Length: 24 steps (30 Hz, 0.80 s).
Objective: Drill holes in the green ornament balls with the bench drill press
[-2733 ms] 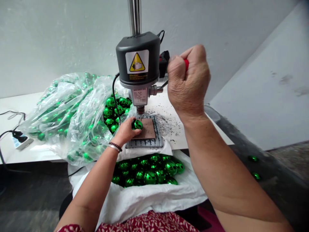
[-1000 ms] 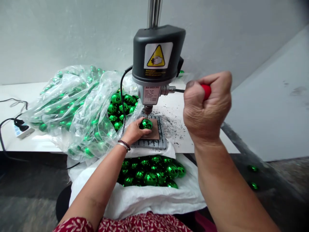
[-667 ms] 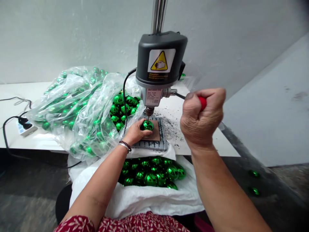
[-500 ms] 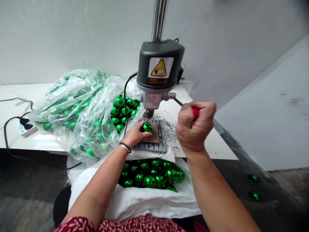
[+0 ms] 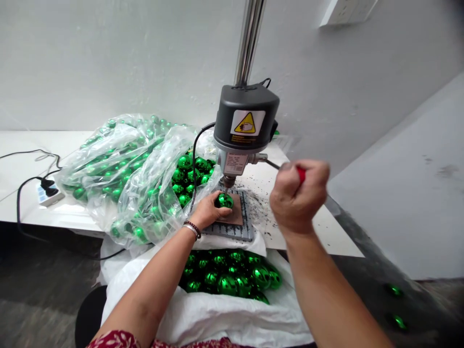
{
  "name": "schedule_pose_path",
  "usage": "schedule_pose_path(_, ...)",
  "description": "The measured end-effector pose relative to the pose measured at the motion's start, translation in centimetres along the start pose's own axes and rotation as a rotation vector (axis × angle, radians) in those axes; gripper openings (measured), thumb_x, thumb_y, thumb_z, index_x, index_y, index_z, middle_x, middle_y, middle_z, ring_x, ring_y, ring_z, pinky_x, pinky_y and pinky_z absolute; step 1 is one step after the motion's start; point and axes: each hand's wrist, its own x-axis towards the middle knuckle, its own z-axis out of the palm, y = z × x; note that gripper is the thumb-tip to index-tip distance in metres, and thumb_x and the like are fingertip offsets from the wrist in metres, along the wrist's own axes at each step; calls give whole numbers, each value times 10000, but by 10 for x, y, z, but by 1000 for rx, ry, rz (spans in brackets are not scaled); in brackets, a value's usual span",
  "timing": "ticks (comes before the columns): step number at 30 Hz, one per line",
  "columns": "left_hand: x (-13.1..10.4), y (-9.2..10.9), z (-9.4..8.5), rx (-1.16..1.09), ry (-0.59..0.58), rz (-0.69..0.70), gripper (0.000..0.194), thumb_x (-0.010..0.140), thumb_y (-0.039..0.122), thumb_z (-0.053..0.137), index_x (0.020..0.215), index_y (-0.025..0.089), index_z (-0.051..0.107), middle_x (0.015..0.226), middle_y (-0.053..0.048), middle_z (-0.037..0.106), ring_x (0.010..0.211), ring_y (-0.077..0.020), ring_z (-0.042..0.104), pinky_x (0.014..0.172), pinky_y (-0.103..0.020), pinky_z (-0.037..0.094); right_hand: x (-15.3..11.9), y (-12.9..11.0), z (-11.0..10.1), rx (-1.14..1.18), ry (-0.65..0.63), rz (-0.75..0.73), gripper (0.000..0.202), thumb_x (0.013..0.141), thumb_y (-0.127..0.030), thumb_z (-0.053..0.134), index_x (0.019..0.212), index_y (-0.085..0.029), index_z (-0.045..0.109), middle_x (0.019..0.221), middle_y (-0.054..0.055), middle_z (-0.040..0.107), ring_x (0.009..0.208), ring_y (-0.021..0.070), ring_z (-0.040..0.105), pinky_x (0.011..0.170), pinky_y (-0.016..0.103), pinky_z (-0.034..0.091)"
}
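Under the bit of a small bench drill [image 5: 246,121], a shiny green ball ornament [image 5: 225,200] rests on a brown board [image 5: 237,210] over the drill's grey slotted base [image 5: 247,227]. My left hand [image 5: 208,209] is closed round the ball's left and near sides, thumb in front. The drill bit [image 5: 226,189] reaches down to the top of the ball; whether it is inside cannot be made out. My right hand [image 5: 299,195] is wrapped in a fist round the red knob [image 5: 301,174] of the drill's feed lever [image 5: 272,164].
Left of the drill lies a clear plastic bag [image 5: 119,164] full of green balls. More balls [image 5: 228,278] sit in a white sack [image 5: 217,309] at the table's front edge. A power strip [image 5: 49,193] with cords stands at the left. Dark shavings litter the table [image 5: 286,241]; two balls [image 5: 397,290] lie on the floor.
The whole view has shifted, so the drill and table sit lower and slightly to the right. Both hands keep their holds on the ball and the lever knob.
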Motion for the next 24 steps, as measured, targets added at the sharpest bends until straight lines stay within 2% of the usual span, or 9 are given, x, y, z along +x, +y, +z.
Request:
schedule_pose_path(3, -13, 4, -2, 55, 46, 22, 369, 723, 277, 772, 1067, 178, 684, 933, -35, 726, 865, -228, 659, 812, -339, 512, 45, -7, 9, -45, -125, 120, 258, 936, -367, 486, 796, -151, 500, 695, -16, 508, 618, 53, 424, 614, 210, 348)
schedule_pose_path(5, -30, 5, -10, 70, -15, 79, 469, 710, 273, 792, 1153, 173, 674, 1041, -72, 734, 944, -247, 669, 865, -355, 519, 65, -10, 13, -86, -195, 201, 229, 925, -310, 528, 774, -142, 493, 687, -34, 484, 635, 46, 390, 657, 212, 327)
schedule_pose_path(8, -55, 4, -35, 107, -197, 141, 754, 632, 371, 879, 1316, 174, 631, 1186, -124, 716, 983, -266, 680, 874, -362, 541, 73, -14, 16, -85, -208, 245, 217, 922, -283, 551, 774, -136, 490, 687, -52, 467, 642, 40, 370, 679, 214, 306)
schedule_pose_path(10, -61, 2, -56, 183, -132, 106, 672, 742, 431, 804, 1337, 173, 629, 1197, -135, 719, 966, -254, 690, 869, -355, 549, 71, -16, 16, -70, -179, 250, 207, 925, -266, 544, 777, -134, 488, 674, -59, 457, 632, 37, 365, 677, 216, 298)
schedule_pose_path(12, -54, -1, -76, 344, 64, 48, 398, 937, 358, 574, 1274, 169, 672, 1199, -137, 728, 1041, -247, 689, 944, -353, 526, 68, -18, 17, -68, -161, 274, 190, 919, -237, 548, 773, -134, 484, 660, -64, 450, 621, 36, 359, 675, 221, 288)
schedule_pose_path(14, -40, -4, -91, 560, 185, -37, 387, 987, 217, 400, 1239, 159, 688, 1229, -152, 725, 1157, -254, 667, 1023, -362, 487, 68, -22, 16, -71, -164, 311, 186, 906, -218, 564, 763, -136, 477, 651, -66, 447, 617, 38, 357, 676, 228, 284)
schedule_pose_path(18, -13, -14, -96, 833, -13, -287, 388, 915, 273, 525, 1251, 149, 675, 1188, -195, 738, 1135, -339, 690, 934, -419, 534, 70, -27, 14, -46, -191, 340, 213, 896, -215, 577, 737, -155, 449, 654, -59, 443, 623, 42, 357, 678, 240, 297)
schedule_pose_path(20, -7, -19, -91, 881, -96, -316, 447, 868, 320, 601, 1289, 179, 651, 1181, -190, 742, 1124, -362, 695, 900, -434, 543, 70, -28, 13, -27, -194, 342, 221, 896, -220, 579, 735, -162, 438, 656, -58, 429, 626, 45, 352, 680, 241, 307)
schedule_pose_path(24, -9, -25, -85, 868, -47, -259, 513, 836, 294, 626, 1340, 198, 611, 1206, -189, 732, 1139, -373, 685, 896, -443, 536, 66, -29, 12, -9, -182, 358, 225, 908, -233, 559, 743, -169, 419, 674, -53, 403, 647, 54, 341, 717, 242, 350)
